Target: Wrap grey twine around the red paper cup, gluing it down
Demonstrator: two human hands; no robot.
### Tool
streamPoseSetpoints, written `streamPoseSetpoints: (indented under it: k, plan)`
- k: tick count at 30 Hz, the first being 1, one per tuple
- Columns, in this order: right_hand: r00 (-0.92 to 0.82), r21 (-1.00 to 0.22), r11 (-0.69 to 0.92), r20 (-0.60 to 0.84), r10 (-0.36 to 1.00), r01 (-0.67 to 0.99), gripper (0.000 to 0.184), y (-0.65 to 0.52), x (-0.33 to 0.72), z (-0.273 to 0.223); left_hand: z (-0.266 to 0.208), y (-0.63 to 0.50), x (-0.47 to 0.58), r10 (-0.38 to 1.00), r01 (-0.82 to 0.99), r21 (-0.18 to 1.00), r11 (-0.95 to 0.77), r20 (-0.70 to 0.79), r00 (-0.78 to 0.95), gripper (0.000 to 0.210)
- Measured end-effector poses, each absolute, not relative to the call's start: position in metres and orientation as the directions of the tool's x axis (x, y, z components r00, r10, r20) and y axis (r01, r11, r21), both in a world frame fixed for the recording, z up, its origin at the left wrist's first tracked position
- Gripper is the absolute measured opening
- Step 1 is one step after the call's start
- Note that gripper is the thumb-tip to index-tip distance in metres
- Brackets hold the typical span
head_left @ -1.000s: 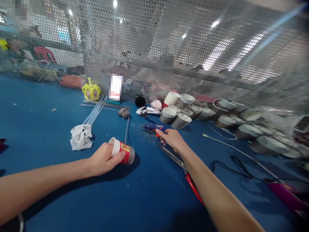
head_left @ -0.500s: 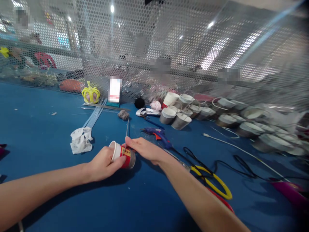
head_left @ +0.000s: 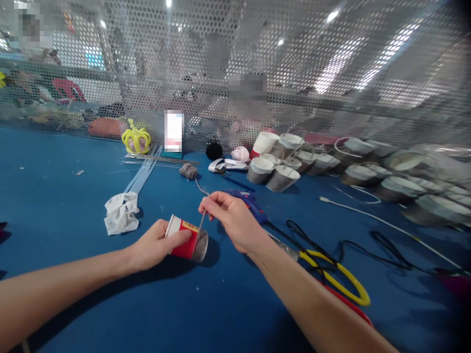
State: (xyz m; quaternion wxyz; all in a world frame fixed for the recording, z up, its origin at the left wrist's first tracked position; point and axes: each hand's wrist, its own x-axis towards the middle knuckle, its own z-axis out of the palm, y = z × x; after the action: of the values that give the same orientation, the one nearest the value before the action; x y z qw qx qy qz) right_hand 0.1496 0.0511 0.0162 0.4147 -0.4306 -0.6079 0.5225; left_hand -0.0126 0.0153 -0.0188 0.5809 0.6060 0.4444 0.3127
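My left hand [head_left: 160,243] is closed round a red and white paper cup [head_left: 186,250], tilted on its side with its mouth to the left. Grey yarn is wound about the cup's base end. Between the thumb and fingers of my right hand [head_left: 230,215] is pinched a strand of grey yarn [head_left: 201,220], stretched from the cup. Beyond the fingers the strand runs back to a small ball of grey yarn [head_left: 188,170] on the blue table. A blue glue gun [head_left: 253,206] lies behind my right hand, partly hidden by it.
Yellow-handled scissors [head_left: 336,269] and a black cord lie by my right forearm. Grey-wrapped cups [head_left: 282,178] stand at the back right. A crumpled white wrapper [head_left: 121,215] with clear sticks, a yellow basket-like piece [head_left: 136,138] and a phone [head_left: 173,131] are to the left. Perforated mesh [head_left: 206,59] rises behind.
My right hand has moved up and away from the cup, drawing the yarn strand out taut. The cup has turned in my left hand, showing more plain red.
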Motion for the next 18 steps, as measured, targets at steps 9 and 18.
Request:
streamPoseSetpoints:
  k: [9, 18]
  plan:
    - [-0.274, -0.955, 0.234, 0.179, 0.945, 0.183, 0.018, 0.0520, 0.1549, 0.0214, -0.0137, 0.0160, -0.0101, 0.902, 0.083, 0.959, 0.270, -0.282, 0.327, 0.024]
    - [-0.264, -0.927, 0.249, 0.175, 0.948, 0.280, 0.019, 0.0537, 0.1547, 0.0209, -0.0128, 0.0111, -0.0093, 0.892, 0.114, 0.969, 0.221, -0.248, 0.378, 0.027]
